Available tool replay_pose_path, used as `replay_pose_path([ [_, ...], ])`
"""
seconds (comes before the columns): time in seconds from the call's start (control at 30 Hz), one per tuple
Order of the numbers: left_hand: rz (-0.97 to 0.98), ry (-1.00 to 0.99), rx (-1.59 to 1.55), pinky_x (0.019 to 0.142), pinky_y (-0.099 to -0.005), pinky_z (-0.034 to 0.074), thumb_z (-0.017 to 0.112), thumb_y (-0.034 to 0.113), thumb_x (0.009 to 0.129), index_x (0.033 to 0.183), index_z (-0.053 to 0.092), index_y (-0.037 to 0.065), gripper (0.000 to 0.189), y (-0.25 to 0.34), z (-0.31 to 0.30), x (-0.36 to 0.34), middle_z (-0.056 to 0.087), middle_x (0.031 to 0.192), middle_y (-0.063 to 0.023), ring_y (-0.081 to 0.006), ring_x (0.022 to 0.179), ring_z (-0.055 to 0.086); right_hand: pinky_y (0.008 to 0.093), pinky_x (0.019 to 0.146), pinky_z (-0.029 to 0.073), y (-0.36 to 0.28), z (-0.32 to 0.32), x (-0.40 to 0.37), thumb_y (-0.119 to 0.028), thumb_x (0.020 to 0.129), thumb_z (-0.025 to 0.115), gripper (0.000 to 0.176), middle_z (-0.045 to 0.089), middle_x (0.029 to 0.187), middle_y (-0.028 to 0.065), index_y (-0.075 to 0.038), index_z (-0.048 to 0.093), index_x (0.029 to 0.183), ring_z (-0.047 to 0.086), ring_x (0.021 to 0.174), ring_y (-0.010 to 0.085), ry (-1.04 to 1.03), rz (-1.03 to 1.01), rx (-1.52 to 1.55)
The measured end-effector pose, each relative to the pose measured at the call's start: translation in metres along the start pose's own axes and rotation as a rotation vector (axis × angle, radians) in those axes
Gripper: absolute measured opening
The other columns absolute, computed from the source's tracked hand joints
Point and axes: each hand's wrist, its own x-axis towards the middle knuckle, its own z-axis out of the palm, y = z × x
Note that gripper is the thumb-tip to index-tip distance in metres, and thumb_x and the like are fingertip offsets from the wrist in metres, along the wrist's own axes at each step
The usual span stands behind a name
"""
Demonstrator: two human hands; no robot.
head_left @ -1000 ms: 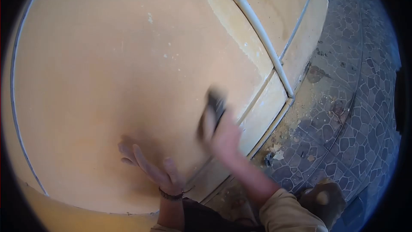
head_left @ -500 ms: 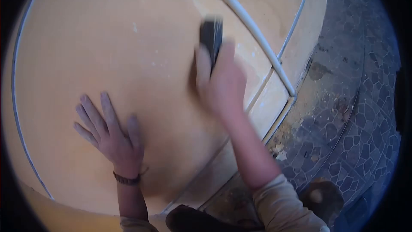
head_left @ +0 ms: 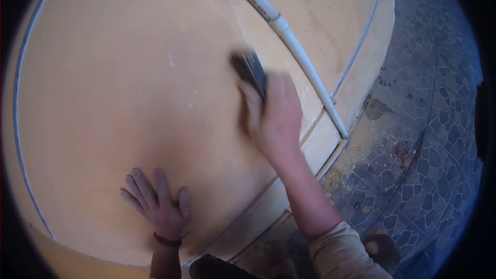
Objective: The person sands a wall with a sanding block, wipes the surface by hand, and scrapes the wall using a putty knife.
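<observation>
My right hand [head_left: 278, 116] is wrapped round a dark, block-shaped tool [head_left: 249, 71], held against or just off a cream-coloured wall [head_left: 103, 108]. Motion blurs the tool, so its exact kind and working face cannot be made out. Lower down, my left hand [head_left: 159, 201] rests on the same wall with its fingers spread and nothing in them. Around the left wrist is a dark braided bracelet [head_left: 169, 240]. A few small pale spots mark the wall's surface between the hands and above them.
A white pipe [head_left: 299, 54] runs diagonally down the wall to the right of the tool. A thin grey conduit [head_left: 357, 54] meets it, and another cable [head_left: 19, 72] curves along the far left. Stone-patterned paving [head_left: 408, 191] with scattered pale debris lies at the wall's foot.
The view has shifted, so the wall sits lower in it. My left hand has slid down the wall. The tool in my right hand has moved left and tilts more leftward.
</observation>
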Motion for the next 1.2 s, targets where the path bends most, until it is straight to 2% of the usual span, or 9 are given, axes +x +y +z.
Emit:
replay_pose_path([
  [0.13,-0.077,0.007,-0.037,0.113,-0.0660,0.015,0.042,0.047,0.099,0.150,0.033,0.003,0.068,-0.037,-0.005,-0.018,0.025,0.153,-0.0324,-0.0504,0.143,0.021,0.0467,0.072,0.040,0.078,-0.025,-0.126,-0.010,0.082,0.067,0.029,0.058,0.090,0.0176,0.000,0.056,0.107,0.053,0.081,0.0377,-0.023,0.330,-0.131],
  [0.4,-0.188,0.115,0.157,0.112,-0.0677,0.014,0.029,0.058,0.098,0.155,0.018,0.009,0.076,-0.061,-0.003,-0.012,0.012,0.157,-0.0319,-0.0511,0.144,0.015,0.0397,0.072,0.038,-0.001,0.006,0.056,-0.006,0.074,0.067,0.035,0.057,0.089,0.0115,-0.004,0.059,0.108,0.052,0.079,0.0298,0.112,-0.154,-0.174],
  [0.6,0.005,0.069,0.168,0.112,-0.0679,0.013,0.031,0.062,0.097,0.155,0.017,0.009,0.080,-0.091,-0.025,0.054,0.012,0.156,-0.0333,-0.0520,0.144,0.015,0.0412,0.073,0.037,0.074,-0.022,-0.067,0.000,0.080,0.063,0.030,0.055,0.093,0.0176,0.001,0.056,0.109,0.051,0.081,0.0323,-0.100,0.139,-0.254],
  [0.73,-0.020,0.091,0.152,0.112,-0.0683,0.012,0.032,0.066,0.095,0.156,0.016,0.009,0.084,-0.084,-0.027,0.075,0.011,0.156,-0.0348,-0.0528,0.144,0.014,0.0425,0.075,0.036,-0.018,0.012,0.089,-0.004,0.077,0.065,0.033,0.052,0.091,0.0176,0.000,0.057,0.109,0.049,0.083,0.0339,0.061,-0.106,-0.211],
  [0.83,-0.025,0.073,0.157,0.111,-0.0685,0.011,0.032,0.067,0.094,0.156,0.015,0.009,0.086,-0.082,-0.030,0.071,0.010,0.155,-0.0354,-0.0529,0.143,0.014,0.0434,0.076,0.037,-0.021,0.000,0.078,-0.002,0.075,0.065,0.035,0.053,0.092,0.0171,0.000,0.057,0.110,0.050,0.084,0.0336,-0.054,-0.232,-0.174],
  [1.0,-0.054,0.046,0.133,0.109,-0.0719,0.012,0.033,0.069,0.093,0.156,0.014,0.012,0.087,-0.082,-0.029,0.069,0.011,0.154,-0.0378,-0.0565,0.142,0.013,0.0399,0.063,0.042,0.053,-0.009,-0.012,-0.002,0.072,0.061,0.036,0.064,0.084,0.0152,0.003,0.064,0.108,0.058,0.069,0.0282,-0.020,0.216,0.057],
  [1.07,-0.027,0.058,0.131,0.111,-0.0699,0.011,0.035,0.066,0.094,0.156,0.015,0.010,0.086,-0.083,-0.031,0.069,0.011,0.155,-0.0366,-0.0545,0.143,0.013,0.0418,0.064,0.042,0.005,0.003,0.055,-0.001,0.071,0.059,0.040,0.063,0.086,0.0148,0.002,0.063,0.111,0.057,0.070,0.0313,0.034,-0.160,-0.035],
  [1.13,-0.027,0.087,0.129,0.111,-0.0689,0.010,0.036,0.065,0.094,0.156,0.016,0.009,0.085,-0.081,-0.026,0.070,0.011,0.155,-0.0361,-0.0535,0.143,0.013,0.0402,0.066,0.043,-0.046,0.006,0.124,-0.005,0.083,0.063,0.026,0.061,0.094,0.0164,0.003,0.059,0.108,0.056,0.078,0.0321,-0.122,-0.269,-0.041],
  [1.2,-0.033,0.093,0.126,0.112,-0.0691,0.010,0.036,0.064,0.094,0.156,0.017,0.009,0.084,-0.083,-0.026,0.069,0.012,0.155,-0.0363,-0.0534,0.143,0.014,0.0419,0.064,0.043,-0.036,0.006,0.119,-0.006,0.080,0.061,0.034,0.062,0.091,0.0162,-0.001,0.061,0.114,0.057,0.074,0.0331,-0.092,-0.306,-0.047],
])
